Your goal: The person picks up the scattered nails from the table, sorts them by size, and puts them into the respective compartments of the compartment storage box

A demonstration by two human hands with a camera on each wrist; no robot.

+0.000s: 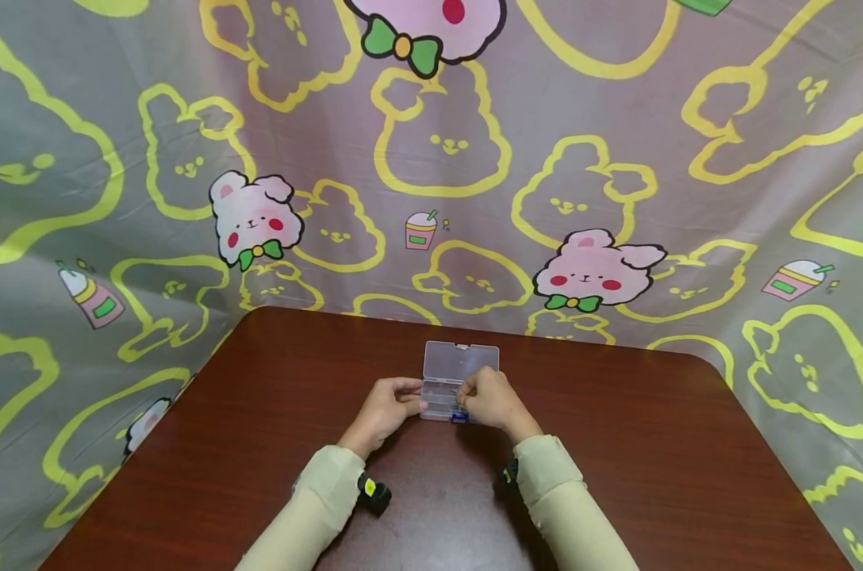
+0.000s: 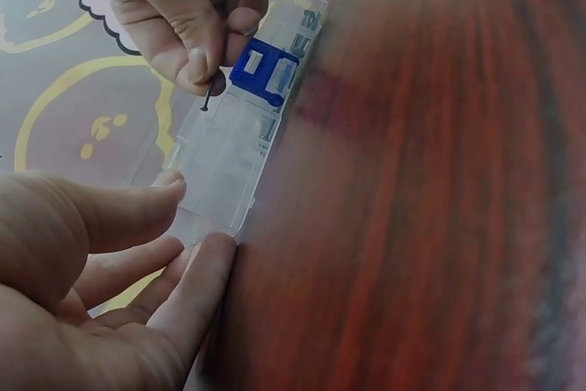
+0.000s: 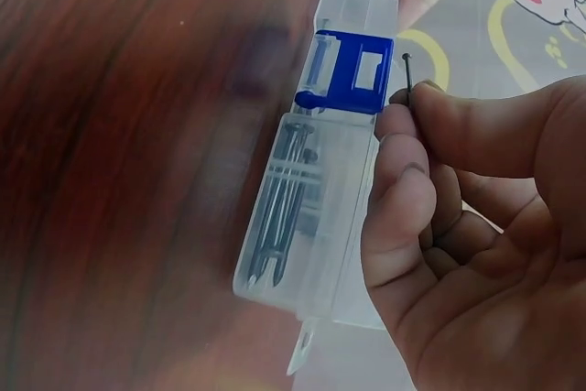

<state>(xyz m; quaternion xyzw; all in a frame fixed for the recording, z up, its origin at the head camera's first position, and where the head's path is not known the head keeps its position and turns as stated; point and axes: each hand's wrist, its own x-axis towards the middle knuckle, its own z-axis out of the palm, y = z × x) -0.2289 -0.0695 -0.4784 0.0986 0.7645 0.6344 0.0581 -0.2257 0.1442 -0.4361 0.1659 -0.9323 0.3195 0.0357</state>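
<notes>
A clear plastic compartment box (image 1: pixel 437 413) lies on the table with its lid (image 1: pixel 449 361) folded back, away from me. At its left end, my left hand (image 1: pixel 387 408) holds the box, thumb above and fingers lower down in the left wrist view. My right hand (image 1: pixel 492 396) pinches a small dark nail (image 3: pixel 408 70) between thumb and forefinger, above the box and close to the blue latch (image 3: pixel 352 72). The nail's flat head points away from the fingertips. Larger nails (image 3: pixel 282 203) lie in the right-end compartment. The right hand partly covers the box in the head view.
The box stands toward the far side of a dark reddish-brown wooden table (image 1: pixel 296 373). A patterned curtain (image 1: pixel 346 159) hangs behind the table and along its sides. Dark straps are on both wrists, over rolled light sleeves (image 1: pixel 324 484).
</notes>
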